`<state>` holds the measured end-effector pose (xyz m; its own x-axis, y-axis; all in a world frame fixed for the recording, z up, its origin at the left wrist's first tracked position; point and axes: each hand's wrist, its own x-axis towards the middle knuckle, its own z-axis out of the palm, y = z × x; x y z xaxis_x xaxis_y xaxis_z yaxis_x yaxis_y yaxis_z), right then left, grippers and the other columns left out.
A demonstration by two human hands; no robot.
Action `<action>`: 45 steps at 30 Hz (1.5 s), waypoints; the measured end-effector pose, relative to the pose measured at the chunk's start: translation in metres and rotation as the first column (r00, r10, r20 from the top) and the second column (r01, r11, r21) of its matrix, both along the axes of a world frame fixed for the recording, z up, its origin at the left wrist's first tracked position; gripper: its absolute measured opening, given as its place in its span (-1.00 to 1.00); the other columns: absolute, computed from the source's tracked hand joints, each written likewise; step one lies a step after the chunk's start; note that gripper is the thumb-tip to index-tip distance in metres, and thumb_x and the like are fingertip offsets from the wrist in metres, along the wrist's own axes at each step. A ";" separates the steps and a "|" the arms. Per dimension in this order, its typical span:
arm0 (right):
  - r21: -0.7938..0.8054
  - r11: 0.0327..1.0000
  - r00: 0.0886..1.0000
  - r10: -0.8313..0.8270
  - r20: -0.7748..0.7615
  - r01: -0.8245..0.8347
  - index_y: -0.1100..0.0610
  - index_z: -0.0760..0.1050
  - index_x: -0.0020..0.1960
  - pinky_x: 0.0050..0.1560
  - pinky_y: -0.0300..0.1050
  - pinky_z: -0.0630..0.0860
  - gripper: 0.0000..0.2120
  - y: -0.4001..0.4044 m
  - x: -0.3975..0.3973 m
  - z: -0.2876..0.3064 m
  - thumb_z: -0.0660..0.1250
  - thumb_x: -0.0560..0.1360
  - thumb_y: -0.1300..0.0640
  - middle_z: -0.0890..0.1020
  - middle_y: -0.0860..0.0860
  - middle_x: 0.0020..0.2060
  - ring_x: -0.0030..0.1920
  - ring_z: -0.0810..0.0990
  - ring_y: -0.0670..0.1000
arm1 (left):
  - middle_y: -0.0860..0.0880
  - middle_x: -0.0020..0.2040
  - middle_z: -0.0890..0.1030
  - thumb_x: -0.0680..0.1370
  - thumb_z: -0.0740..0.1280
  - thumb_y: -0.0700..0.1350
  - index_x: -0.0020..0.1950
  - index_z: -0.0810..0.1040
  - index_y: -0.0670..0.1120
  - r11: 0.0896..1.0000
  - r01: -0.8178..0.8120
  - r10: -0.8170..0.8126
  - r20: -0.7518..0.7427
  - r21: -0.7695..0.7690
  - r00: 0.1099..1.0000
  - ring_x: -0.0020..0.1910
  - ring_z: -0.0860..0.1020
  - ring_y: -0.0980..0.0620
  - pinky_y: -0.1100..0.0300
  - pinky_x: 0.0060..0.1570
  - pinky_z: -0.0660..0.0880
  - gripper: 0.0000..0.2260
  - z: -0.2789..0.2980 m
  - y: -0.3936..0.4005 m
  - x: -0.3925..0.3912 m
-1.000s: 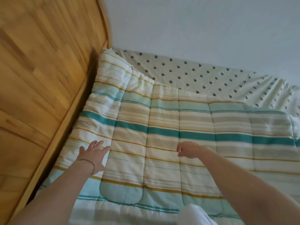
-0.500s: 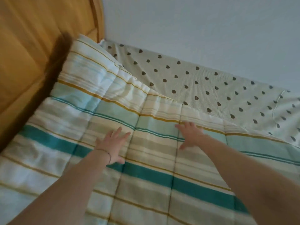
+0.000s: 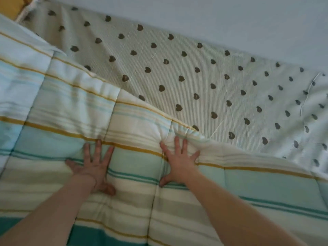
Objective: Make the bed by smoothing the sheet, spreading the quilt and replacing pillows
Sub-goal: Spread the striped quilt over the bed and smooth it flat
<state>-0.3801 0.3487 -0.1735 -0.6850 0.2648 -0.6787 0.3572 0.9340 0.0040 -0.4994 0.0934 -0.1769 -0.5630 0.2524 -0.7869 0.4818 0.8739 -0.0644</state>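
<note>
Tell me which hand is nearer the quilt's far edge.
The right hand: its fingertips reach the bunched edge of the striped quilt beside the heart-print sheet; the left hand lies farther back.

A plain pale wall [image 3: 230,18] is seen at the top; wood headboard [image 3: 10,6] bit left of it.

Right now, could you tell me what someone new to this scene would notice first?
Two bare hands pressed flat with spread fingers, the left hand and right hand, side by side at lower centre on the padded quilt with teal, cream and mustard stripes. Beyond the quilt's bunched far edge, the pale sheet dotted with dark hearts lies uncovered, running up to the light blue-grey wall.
</note>
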 end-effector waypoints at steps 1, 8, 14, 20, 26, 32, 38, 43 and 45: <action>-0.004 1.000 1.000 -0.005 0.007 0.005 -0.29 -0.48 0.46 0.19 0.70 -0.21 0.36 0.000 -0.002 -0.001 0.50 0.10 -0.44 -0.47 0.14 0.49 0.46 -0.46 0.33 | -0.07 0.23 -0.75 0.10 0.40 0.50 0.24 -0.69 0.15 1.000 -0.007 0.007 0.017 -0.007 1.000 0.39 -0.53 -0.28 -0.59 0.19 -0.13 0.32 -0.003 0.002 -0.006; -0.025 1.000 0.993 -0.012 0.116 0.015 -0.28 -0.57 0.41 0.16 0.70 -0.26 0.37 0.000 -0.020 -0.001 0.51 0.13 -0.41 -0.60 0.15 0.38 0.40 -0.56 0.34 | -0.12 0.23 -0.73 0.15 0.44 0.45 0.21 -0.70 0.08 0.994 -0.032 0.048 0.151 -0.108 0.987 0.36 -0.55 -0.33 -0.63 0.16 -0.16 0.32 0.005 0.019 -0.026; -0.034 0.999 0.985 -0.027 0.170 0.034 -0.28 -0.59 0.40 0.18 0.69 -0.23 0.37 0.000 -0.028 0.005 0.50 0.13 -0.42 -0.63 0.12 0.35 0.41 -0.56 0.33 | -0.13 0.26 -0.71 0.13 0.43 0.47 0.18 -0.72 0.06 0.988 -0.027 0.058 0.201 -0.154 0.978 0.34 -0.55 -0.35 -0.64 0.15 -0.19 0.33 0.013 0.025 -0.034; -0.006 0.999 0.981 -0.040 0.192 0.042 -0.28 -0.70 0.27 0.20 0.69 -0.21 0.38 0.001 -0.030 0.009 0.49 0.13 -0.43 -0.65 0.12 0.32 0.40 -0.56 0.33 | -0.15 0.13 -0.78 0.12 0.39 0.51 0.16 -0.74 0.07 0.990 -0.005 0.040 0.244 -0.139 0.969 0.11 -0.72 -0.30 -0.65 0.14 -0.19 0.33 0.009 0.026 -0.037; 0.013 0.998 0.972 -0.070 0.225 0.068 -0.26 -0.73 0.26 0.24 0.68 -0.21 0.39 -0.001 -0.036 0.007 0.46 0.11 -0.47 -0.73 0.13 0.25 0.39 -0.59 0.34 | -0.14 0.14 -0.79 0.11 0.37 0.53 0.16 -0.76 0.07 0.992 0.047 -0.007 0.321 -0.120 0.947 0.17 -0.69 -0.31 -0.65 0.10 -0.24 0.34 0.007 0.018 -0.038; 0.009 0.997 0.975 -0.074 0.210 0.074 -0.25 -0.75 0.24 0.22 0.67 -0.26 0.41 0.004 -0.039 0.003 0.44 0.07 -0.51 -0.72 0.14 0.27 0.37 -0.61 0.34 | -0.17 0.17 -0.78 0.11 0.35 0.55 0.15 -0.77 0.06 0.989 0.039 0.007 0.315 -0.141 0.949 0.18 -0.68 -0.34 -0.66 0.11 -0.21 0.34 0.001 0.023 -0.038; 0.004 0.999 0.981 -0.047 0.186 0.047 -0.25 -0.76 0.24 0.21 0.66 -0.30 0.42 0.009 -0.040 0.000 0.42 0.05 -0.53 -0.74 0.13 0.24 0.35 -0.64 0.33 | -0.15 0.11 -0.81 0.12 0.39 0.51 0.17 -0.74 0.06 0.994 0.018 0.012 0.286 -0.105 0.958 0.10 -0.71 -0.31 -0.65 0.09 -0.21 0.34 -0.006 0.018 -0.034; 0.011 1.000 0.991 -0.026 0.132 0.025 -0.29 -0.73 0.26 0.23 0.67 -0.25 0.39 0.009 -0.039 0.002 0.43 0.07 -0.52 -0.70 0.13 0.30 0.38 -0.61 0.31 | -0.16 0.18 -0.77 0.13 0.38 0.51 0.20 -0.73 0.06 0.992 0.046 -0.018 0.236 -0.114 0.972 0.19 -0.68 -0.33 -0.67 0.07 -0.20 0.33 -0.001 0.022 -0.036; 0.002 1.000 0.993 -0.025 0.117 0.025 -0.31 -0.67 0.32 0.25 0.66 -0.21 0.39 0.007 -0.037 0.009 0.46 0.08 -0.48 -0.61 0.13 0.39 0.42 -0.56 0.29 | -0.18 0.32 -0.67 0.11 0.42 0.48 0.29 -0.67 0.09 0.986 0.074 -0.043 0.208 -0.147 0.977 0.33 -0.55 -0.38 -0.67 0.07 -0.15 0.36 0.008 0.023 -0.035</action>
<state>-0.4173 0.3556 -0.1649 -0.5942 0.2810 -0.7536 0.3772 0.9249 0.0474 -0.5345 0.1164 -0.1689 -0.3750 0.1474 -0.9152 0.5487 0.8310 -0.0910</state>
